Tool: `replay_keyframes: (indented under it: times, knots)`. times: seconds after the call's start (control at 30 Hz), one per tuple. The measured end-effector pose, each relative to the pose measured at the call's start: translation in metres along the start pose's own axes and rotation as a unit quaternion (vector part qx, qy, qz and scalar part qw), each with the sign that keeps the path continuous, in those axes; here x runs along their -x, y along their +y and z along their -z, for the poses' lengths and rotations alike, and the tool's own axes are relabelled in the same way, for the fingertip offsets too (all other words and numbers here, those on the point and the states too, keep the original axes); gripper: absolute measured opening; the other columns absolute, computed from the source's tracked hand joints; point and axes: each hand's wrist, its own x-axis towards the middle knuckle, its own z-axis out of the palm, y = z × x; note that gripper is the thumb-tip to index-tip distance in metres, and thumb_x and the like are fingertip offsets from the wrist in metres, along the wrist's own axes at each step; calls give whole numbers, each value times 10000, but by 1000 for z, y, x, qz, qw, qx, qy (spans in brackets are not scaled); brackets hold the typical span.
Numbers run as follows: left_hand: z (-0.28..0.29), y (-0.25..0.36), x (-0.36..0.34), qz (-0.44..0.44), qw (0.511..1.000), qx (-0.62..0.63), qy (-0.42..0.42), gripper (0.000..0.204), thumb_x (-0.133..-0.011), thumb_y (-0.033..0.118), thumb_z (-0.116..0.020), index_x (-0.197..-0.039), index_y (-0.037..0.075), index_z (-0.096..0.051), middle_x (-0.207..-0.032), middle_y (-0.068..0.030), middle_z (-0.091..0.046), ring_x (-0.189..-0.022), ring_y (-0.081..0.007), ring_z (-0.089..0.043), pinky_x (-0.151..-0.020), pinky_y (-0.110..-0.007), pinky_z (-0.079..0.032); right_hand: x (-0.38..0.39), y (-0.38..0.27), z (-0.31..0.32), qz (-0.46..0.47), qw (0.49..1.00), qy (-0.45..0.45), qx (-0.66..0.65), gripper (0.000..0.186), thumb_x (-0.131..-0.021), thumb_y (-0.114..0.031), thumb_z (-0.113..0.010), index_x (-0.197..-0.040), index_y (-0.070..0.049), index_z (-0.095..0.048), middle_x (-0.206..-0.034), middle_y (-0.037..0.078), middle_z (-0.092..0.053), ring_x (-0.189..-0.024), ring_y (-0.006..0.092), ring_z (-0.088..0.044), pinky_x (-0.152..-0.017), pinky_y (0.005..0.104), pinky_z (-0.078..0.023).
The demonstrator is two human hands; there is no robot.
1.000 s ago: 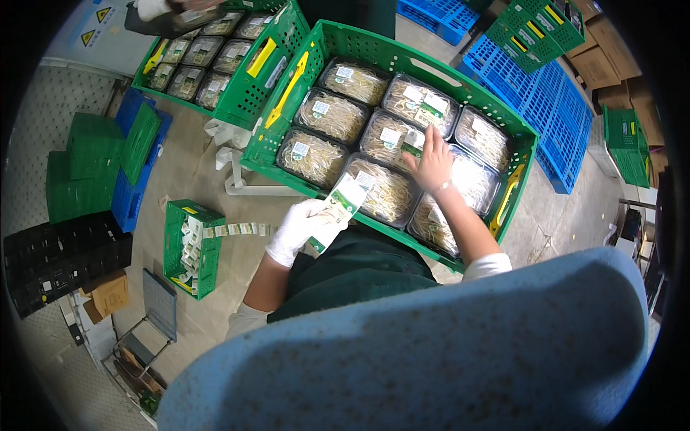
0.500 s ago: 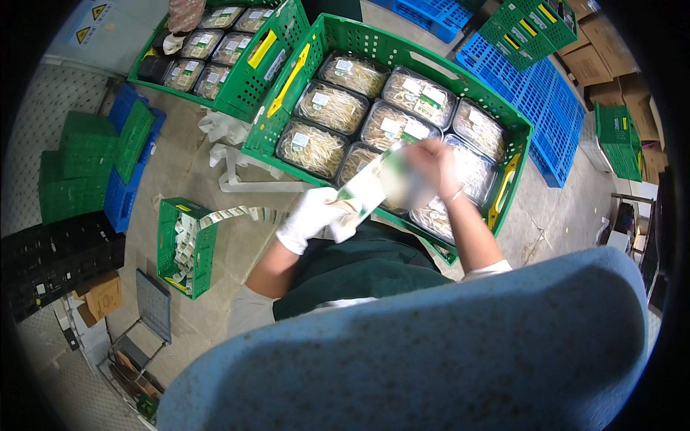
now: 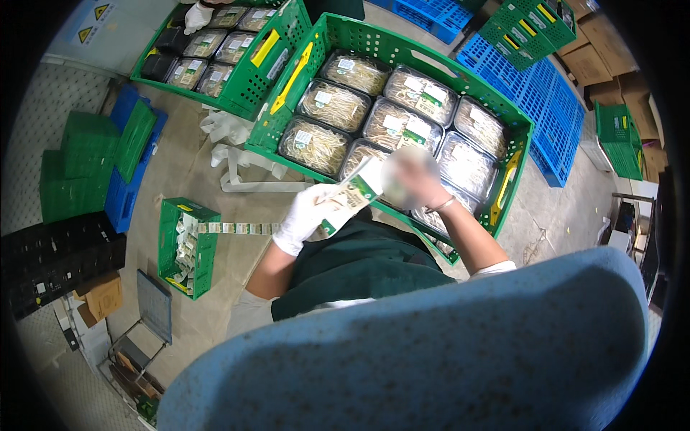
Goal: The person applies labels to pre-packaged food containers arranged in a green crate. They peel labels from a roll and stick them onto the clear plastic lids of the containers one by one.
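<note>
My left hand [image 3: 305,215], in a white glove, is closed on a strip of green-and-white printed labels [image 3: 359,192]. The strip's tail of labels [image 3: 241,228] stretches left into a small green crate [image 3: 207,251] heaped with labels. My right hand [image 3: 420,181] is at the strip's upper end; a blur hides its fingers. Under and beyond my hands is a large green crate [image 3: 420,54] of clear-lidded sprout trays. The left-column trays, such as one sprout tray [image 3: 314,147], show a small white sticker; a middle-column sprout tray [image 3: 402,128] also bears a green-and-white label.
Another green crate [image 3: 248,93] of trays stands at the far left, with a co-worker's gloved hand [image 3: 197,17] over it. Blue pallets [image 3: 535,93] lie to the right. A folding chair [image 3: 153,309] and black crates [image 3: 65,262] are at left. A blue padded surface [image 3: 431,352] fills the lower foreground.
The label strip has turned flatter toward view, and its tail now hangs straighter. My right hand has shifted slightly down and left. The co-worker's gloved hand has moved up at the far crate.
</note>
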Motion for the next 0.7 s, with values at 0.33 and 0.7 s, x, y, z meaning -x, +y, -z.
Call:
replay_keyframes:
  times: [0.33, 0.7]
  knots:
    - [-67, -13, -47, -33, 962, -252, -101, 153, -721, 127, -624, -797, -2, -596, -640, -39, -555, -609, -87, -512, -528, -247, -410, 57, -121, 54, -6, 983, 182, 32, 204, -726, -148, -627, -826, -13, -511, -695, 192, -548, -634, 360, -541, -551, 388, -429]
    - [-58, -19, -42, 127, 970, -125, -165, 113, -760, 87, -603, -817, -10, -594, -721, -44, -600, -601, -70, -552, -509, -196, -446, 132, 28, 71, -213, 912, -68, 344, 150, -707, -108, -479, -843, -43, -483, -814, 110, -569, -806, 240, -555, -705, 327, -440]
